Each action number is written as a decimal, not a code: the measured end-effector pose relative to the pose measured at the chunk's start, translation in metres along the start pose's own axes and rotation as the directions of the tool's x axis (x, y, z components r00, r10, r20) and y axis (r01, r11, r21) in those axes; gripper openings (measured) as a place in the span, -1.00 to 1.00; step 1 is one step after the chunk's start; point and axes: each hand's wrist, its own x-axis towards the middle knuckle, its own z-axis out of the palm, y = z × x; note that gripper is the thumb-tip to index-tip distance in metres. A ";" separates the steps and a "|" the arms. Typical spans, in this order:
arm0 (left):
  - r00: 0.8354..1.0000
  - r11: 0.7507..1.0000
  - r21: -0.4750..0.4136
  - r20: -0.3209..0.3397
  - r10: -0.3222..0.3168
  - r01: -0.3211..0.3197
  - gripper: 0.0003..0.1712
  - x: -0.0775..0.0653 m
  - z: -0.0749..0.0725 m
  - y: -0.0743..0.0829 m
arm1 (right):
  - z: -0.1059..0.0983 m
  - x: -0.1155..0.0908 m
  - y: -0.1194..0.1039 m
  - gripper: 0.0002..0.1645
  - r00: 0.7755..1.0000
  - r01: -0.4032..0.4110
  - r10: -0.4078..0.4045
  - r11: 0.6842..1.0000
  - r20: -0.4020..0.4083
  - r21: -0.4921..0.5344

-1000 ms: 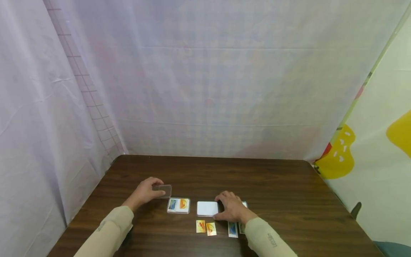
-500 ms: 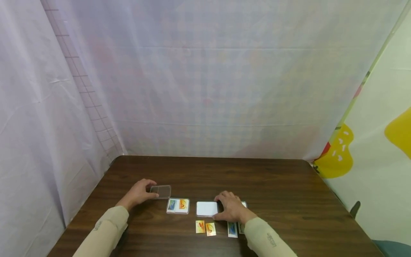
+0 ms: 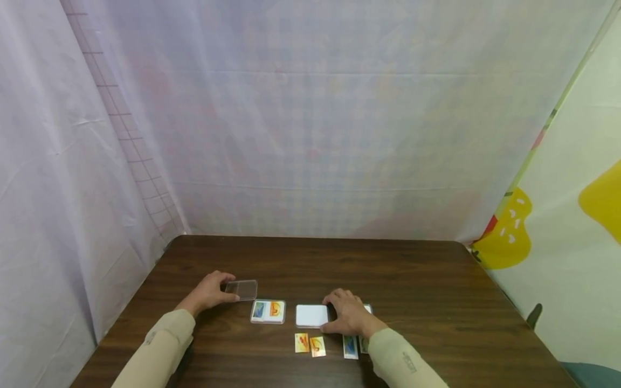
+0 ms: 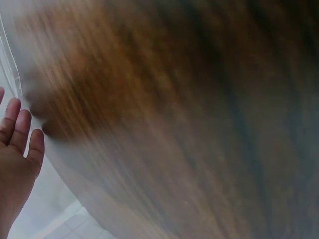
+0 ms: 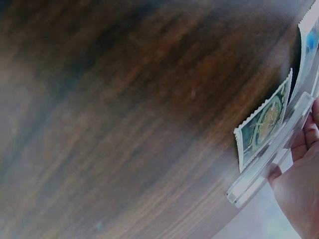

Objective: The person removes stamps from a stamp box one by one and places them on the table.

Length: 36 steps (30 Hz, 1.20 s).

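Note:
In the head view my left hand is at the left end of a clear plastic lid lying on the table; its fingers look straight in the left wrist view. Just right of the lid is a clear case holding a blue and an orange stamp on white. My right hand holds the right end of a white-filled clear case, thumb on the near edge and fingers on the far edge. Another clear case is mostly hidden under this hand; its edge shows in the right wrist view.
Two orange-yellow stamps lie in front of the middle case. Nearer the right sleeve are a blue stamp and a green stamp. The dark wooden table ends at pale curtains behind and to the left.
My left hand has drawn back left from the lid, uncovering more of it on the table. The right hand stays on the middle case. The view has shifted slightly.

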 end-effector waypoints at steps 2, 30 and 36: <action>1.000 1.000 0.007 0.001 -0.007 0.007 -0.28 0.000 0.001 -0.001 | 0.000 0.000 0.000 -0.30 1.000 -0.001 0.001 1.000 0.000 -0.003; 1.000 0.985 0.173 0.026 0.008 -0.012 -0.22 -0.001 0.004 0.000 | 0.002 0.001 0.001 -0.30 1.000 -0.011 0.011 1.000 0.000 -0.010; 1.000 0.989 0.151 0.011 -0.005 0.004 -0.24 0.000 0.005 -0.001 | 0.001 0.001 0.000 -0.30 1.000 -0.007 0.007 1.000 -0.005 -0.013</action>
